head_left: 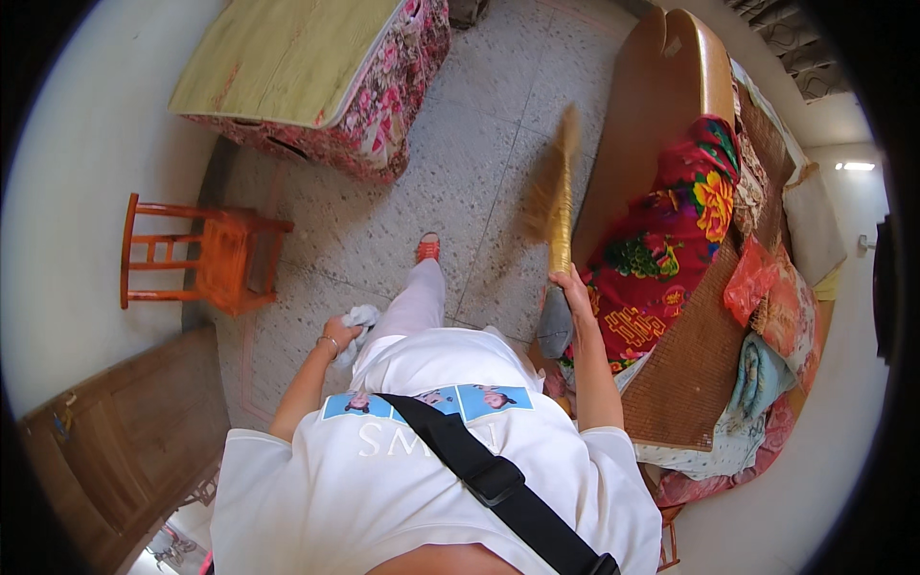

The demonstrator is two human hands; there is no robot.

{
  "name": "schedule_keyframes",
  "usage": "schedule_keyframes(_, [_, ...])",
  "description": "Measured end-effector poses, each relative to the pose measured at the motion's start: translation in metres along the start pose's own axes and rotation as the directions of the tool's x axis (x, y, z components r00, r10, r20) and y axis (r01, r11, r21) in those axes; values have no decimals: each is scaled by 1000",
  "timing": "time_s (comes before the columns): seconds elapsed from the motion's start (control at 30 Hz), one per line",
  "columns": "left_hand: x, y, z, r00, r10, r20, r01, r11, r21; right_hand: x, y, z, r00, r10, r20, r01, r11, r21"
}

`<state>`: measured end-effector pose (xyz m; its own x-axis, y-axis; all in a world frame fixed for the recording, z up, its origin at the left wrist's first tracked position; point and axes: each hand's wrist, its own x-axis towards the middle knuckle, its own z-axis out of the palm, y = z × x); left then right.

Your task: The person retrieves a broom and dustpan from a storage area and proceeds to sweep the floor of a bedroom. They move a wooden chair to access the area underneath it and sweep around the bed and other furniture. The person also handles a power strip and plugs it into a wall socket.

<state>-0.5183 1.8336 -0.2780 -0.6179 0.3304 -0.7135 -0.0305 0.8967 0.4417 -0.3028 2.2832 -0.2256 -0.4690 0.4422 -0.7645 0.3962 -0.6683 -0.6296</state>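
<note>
My right hand [573, 287] grips a small broom [562, 225] with a golden-yellow spine and blurred brown bristles along its left side. It points away from me, over the floor beside the bed. Just below that hand shows a rounded grey piece [554, 328]; I cannot tell whether it belongs to the broom. At my left side, my left hand [341, 333] is closed around a crumpled whitish cloth [360, 318]. A red floral blanket [656, 254] lies in folds on the bed, right of the broom.
The bed has a wooden end board [647, 105], a brown woven mat [682, 383], a red plastic bag [749, 280] and bundled bedding. Left stand an orange wooden chair [230, 259] and a wooden door or panel [125, 431]. A table with a floral cloth [388, 105] stands ahead.
</note>
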Motion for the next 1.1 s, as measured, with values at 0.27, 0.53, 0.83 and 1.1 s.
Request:
schedule_keyframes(0.27, [128, 73, -119, 989, 139, 52, -146, 975, 170, 127, -21, 25, 953, -2, -304, -95, 948, -304])
schedule_keyframes(0.53, [195, 144, -126, 960, 206, 188, -237, 958, 163, 107, -107, 37, 975, -15, -219, 7, 999, -41])
schedule_keyframes(0.83, [255, 250, -111, 954, 161, 251, -208, 963, 173, 276, -187, -28, 942, -25, -335, -68, 962, -264])
schedule_keyframes(1.1, [297, 392, -106, 952, 234, 196, -265, 953, 150, 323, -289, -36, 954, -142, -265, 91, 976, -196])
